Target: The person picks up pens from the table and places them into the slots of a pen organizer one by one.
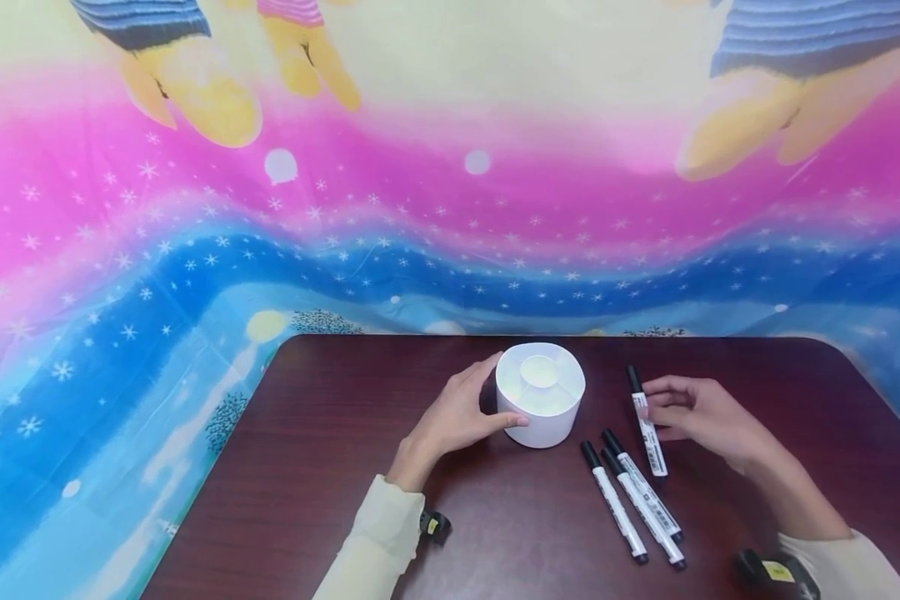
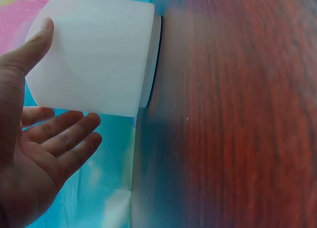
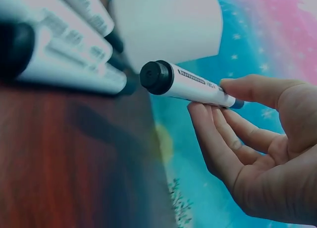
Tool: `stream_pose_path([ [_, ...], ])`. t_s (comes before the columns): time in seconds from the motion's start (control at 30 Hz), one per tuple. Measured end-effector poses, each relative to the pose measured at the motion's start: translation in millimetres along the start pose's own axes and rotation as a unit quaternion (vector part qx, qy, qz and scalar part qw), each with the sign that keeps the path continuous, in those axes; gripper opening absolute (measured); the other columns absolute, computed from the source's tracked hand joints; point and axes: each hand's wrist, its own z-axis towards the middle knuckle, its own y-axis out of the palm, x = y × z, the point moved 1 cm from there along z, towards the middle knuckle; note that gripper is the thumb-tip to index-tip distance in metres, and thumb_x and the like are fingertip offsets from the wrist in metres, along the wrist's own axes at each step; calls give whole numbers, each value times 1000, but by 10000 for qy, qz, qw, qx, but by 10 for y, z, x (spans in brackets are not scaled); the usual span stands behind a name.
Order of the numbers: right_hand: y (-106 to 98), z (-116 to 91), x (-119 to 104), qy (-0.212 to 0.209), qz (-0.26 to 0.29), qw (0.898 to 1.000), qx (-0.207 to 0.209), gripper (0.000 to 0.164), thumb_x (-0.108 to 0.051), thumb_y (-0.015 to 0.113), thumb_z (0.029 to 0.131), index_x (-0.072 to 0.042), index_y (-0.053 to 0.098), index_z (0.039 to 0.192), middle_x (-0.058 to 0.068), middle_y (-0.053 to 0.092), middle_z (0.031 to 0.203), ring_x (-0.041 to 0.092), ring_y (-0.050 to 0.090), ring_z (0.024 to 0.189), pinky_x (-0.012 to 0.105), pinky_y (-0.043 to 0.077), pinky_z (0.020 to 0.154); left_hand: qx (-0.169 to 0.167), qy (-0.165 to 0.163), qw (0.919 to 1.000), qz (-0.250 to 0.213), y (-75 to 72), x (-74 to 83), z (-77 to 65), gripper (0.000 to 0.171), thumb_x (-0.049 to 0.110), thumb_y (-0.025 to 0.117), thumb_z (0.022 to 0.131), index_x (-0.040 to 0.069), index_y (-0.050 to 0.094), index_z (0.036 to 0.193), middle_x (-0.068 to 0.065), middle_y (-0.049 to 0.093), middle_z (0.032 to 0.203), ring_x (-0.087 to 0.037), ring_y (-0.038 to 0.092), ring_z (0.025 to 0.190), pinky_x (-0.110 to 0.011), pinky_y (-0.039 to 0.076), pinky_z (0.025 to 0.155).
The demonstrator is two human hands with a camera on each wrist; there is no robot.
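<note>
A white round organizer (image 1: 537,429) with a round centre and divided compartments stands on the table. My left hand (image 1: 465,408) holds its left side; the thumb lies along the near wall and the fingers reach behind. In the left wrist view the fingertips (image 2: 91,120) are right at the organizer's wall (image 2: 99,54). To the right, my right hand (image 1: 701,412) pinches a white marker pen (image 1: 648,437) with a black cap between thumb and fingers. In the right wrist view this marker's black end points toward the camera, tilted, close over the table.
Several similar markers (image 1: 613,502) lie side by side on the dark wooden table (image 1: 307,475), between the organizer and my right forearm. A colourful printed cloth (image 1: 420,192) hangs behind the table's far edge. Each wrist wears a small black camera (image 1: 435,527).
</note>
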Motion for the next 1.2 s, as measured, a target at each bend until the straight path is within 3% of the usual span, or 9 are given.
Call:
stream_pose_path([
  [0.17,12,22,-186,-204,129,9993,278,56,-13,72,104,16,48,146,24,72,122,7,76,94,33,67,82,16,-7,10000,-25,13,-13,2,105,61,87,84,26,36,168,1,51,164,-19,52,151,-48,48,122],
  [0.5,32,62,-440,-504,535,9959,535,55,-15,71,105,12,48,147,-7,75,108,8,78,94,30,67,84,88,108,9998,-156,6,-4,-4,102,57,89,84,28,38,167,3,53,162,-18,54,149,-48,49,121],
  [0.63,40,75,-509,-735,816,9920,623,52,-11,70,105,13,48,145,-11,75,107,7,77,96,30,67,84,78,94,9998,-164,4,6,-4,102,56,90,84,29,38,167,3,54,162,-17,54,148,-48,49,121],
  [1.03,106,136,-668,-1327,2290,9584,1064,33,-3,73,101,-7,61,131,-2,75,109,9,78,95,28,66,84,67,104,9999,-93,5,9,1,101,57,89,84,28,38,167,3,54,161,-18,54,148,-48,50,121],
  [1.2,169,175,-711,-1494,2710,9435,1190,32,0,73,100,-5,63,129,2,74,106,11,79,91,30,66,84,58,106,9999,-72,12,-6,4,102,57,89,84,28,37,167,2,54,162,-17,54,148,-47,49,121],
])
